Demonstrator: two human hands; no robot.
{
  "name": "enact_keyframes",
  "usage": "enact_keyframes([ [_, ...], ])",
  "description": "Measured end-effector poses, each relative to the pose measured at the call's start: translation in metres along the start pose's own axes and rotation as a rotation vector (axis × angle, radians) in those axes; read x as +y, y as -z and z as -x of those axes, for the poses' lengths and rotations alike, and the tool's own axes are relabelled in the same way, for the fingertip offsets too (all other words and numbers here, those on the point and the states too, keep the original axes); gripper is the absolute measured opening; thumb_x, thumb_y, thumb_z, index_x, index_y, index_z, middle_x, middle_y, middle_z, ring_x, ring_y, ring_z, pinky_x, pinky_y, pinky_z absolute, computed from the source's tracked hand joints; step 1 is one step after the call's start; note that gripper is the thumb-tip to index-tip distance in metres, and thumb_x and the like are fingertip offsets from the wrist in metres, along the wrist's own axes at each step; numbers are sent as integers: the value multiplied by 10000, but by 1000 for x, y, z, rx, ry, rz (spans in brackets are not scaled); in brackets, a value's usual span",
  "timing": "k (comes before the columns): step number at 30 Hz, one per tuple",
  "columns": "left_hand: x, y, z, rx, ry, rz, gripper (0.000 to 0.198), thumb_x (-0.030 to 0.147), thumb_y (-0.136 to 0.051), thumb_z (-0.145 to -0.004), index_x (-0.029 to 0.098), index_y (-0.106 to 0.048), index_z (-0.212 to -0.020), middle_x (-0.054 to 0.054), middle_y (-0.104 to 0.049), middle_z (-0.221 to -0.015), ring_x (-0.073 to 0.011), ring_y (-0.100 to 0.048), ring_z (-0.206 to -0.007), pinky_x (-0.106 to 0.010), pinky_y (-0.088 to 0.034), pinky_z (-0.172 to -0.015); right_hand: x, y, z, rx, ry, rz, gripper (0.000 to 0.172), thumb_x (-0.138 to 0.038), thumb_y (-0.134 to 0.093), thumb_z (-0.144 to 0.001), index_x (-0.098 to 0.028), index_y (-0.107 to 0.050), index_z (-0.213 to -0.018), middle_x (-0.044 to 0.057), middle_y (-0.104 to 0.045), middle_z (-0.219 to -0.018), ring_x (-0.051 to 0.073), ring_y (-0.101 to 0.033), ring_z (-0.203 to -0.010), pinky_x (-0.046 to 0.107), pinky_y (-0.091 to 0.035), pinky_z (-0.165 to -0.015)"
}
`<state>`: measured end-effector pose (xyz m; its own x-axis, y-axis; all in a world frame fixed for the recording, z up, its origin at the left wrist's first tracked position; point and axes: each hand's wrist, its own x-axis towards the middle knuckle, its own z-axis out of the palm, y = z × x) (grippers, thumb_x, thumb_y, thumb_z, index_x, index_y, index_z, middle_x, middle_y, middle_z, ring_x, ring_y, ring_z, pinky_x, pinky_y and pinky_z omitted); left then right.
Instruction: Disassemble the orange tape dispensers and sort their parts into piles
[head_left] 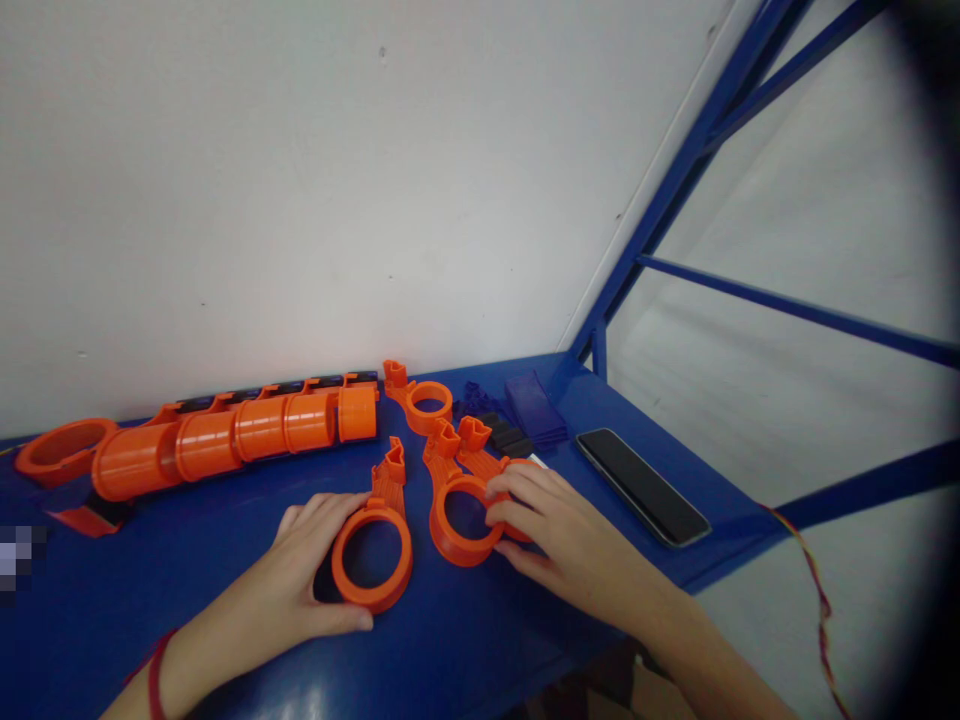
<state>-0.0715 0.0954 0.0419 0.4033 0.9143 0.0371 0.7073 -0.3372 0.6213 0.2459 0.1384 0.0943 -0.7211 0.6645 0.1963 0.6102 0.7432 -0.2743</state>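
My left hand (296, 565) grips the left side of an orange 3D-printed ring (335, 565), whose arm runs back to a notched end (391, 480). My right hand (562, 530) has its fingers over the right rim of a second orange ring (450, 530). A third orange part (480, 455) lies partly under those fingers, and its far end is hidden. Another orange ring piece (409, 395) lies farther back. Along the back left runs a row of joined orange cylinders (259, 428), with a separate orange ring (64, 452) at its left end.
A dark blue stack of flat pieces (534, 408) and black strips (506, 435) lie at the back. A black smartphone (641, 487) rests to the right on the blue table (150, 590). A blue steel frame (694, 160) rises beside the white wall (300, 180), and a thin coloured wire (821, 600) hangs off the right edge.
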Motion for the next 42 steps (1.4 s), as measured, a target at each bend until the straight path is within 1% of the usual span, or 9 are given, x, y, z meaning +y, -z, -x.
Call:
enact_keyframes([
  [9,14,-9,-9,23,-31,39,785,551,-696,-710,317,-360,-1380,-113,-495,-1350,-349,-435,-1208,-513,-340,-1000,1,0,0,-13,16,2,165,-126,-598,-820,-223,-619,-952,53,-595,-1106,226,-508,-1104,428,-408,-972],
  [13,16,-12,-9,16,-46,59,867,554,-701,-704,318,-276,-1422,-116,-468,-1368,-340,-423,-1215,-511,-335,-1009,-2,1,1,-30,17,-10,217,-155,-609,-827,-225,-612,-1032,61,-589,-1143,237,-489,-1143,448,-386,-1002],
  [20,15,-4,-5,29,8,54,900,542,-720,-689,281,-282,-1430,-142,-457,-1375,-361,-414,-1223,-538,-324,-1005,-6,7,-1,-22,43,-34,198,-191,-532,-892,-235,-610,-1069,73,-595,-1134,227,-510,-1127,440,-411,-980],
  [26,14,7,-1,39,14,39,724,510,-678,-752,320,-369,-1380,-103,-495,-1362,-347,-409,-1248,-544,-298,-1027,-5,8,-7,51,22,-30,144,-170,-501,-905,-228,-632,-919,56,-625,-1028,209,-552,-1014,397,-444,-902],
  [30,11,14,-4,177,53,112,398,405,-540,-885,337,-477,-1272,-60,-526,-1317,-290,-438,-1247,-511,-279,-1062,-5,8,-5,115,-15,-48,131,-191,-500,-911,-219,-627,-896,64,-629,-962,205,-566,-924,379,-464,-842],
  [32,9,15,-12,283,81,211,315,368,-505,-904,292,-523,-1208,-68,-571,-1216,-253,-530,-1137,-447,-370,-1006,-5,9,-3,121,-30,-73,131,-195,-498,-915,-222,-625,-932,67,-632,-968,207,-565,-930,382,-461,-854],
  [35,8,15,-30,421,184,374,342,382,-510,-884,230,-504,-1190,-58,-622,-1024,-204,-634,-878,-368,-497,-799,-6,9,1,112,-49,-110,144,-182,-498,-912,-229,-611,-988,62,-632,-1000,209,-559,-973,392,-446,-902],
  [39,11,13,-58,533,266,378,426,380,-462,-884,190,-396,-1259,-88,-584,-1118,-152,-659,-708,-326,-515,-667,-7,9,5,108,-66,-126,142,-173,-504,-905,-229,-598,-994,61,-629,-1034,209,-558,-1014,393,-444,-929],
  [42,13,15,-75,570,339,286,428,390,-489,-872,152,-438,-1224,-32,-638,-865,-134,-600,-508,-315,-481,-583,-7,9,9,94,-63,-131,148,-175,-504,-901,-234,-598,-999,62,-630,-1048,211,-565,-1033,394,-452,-941],
])
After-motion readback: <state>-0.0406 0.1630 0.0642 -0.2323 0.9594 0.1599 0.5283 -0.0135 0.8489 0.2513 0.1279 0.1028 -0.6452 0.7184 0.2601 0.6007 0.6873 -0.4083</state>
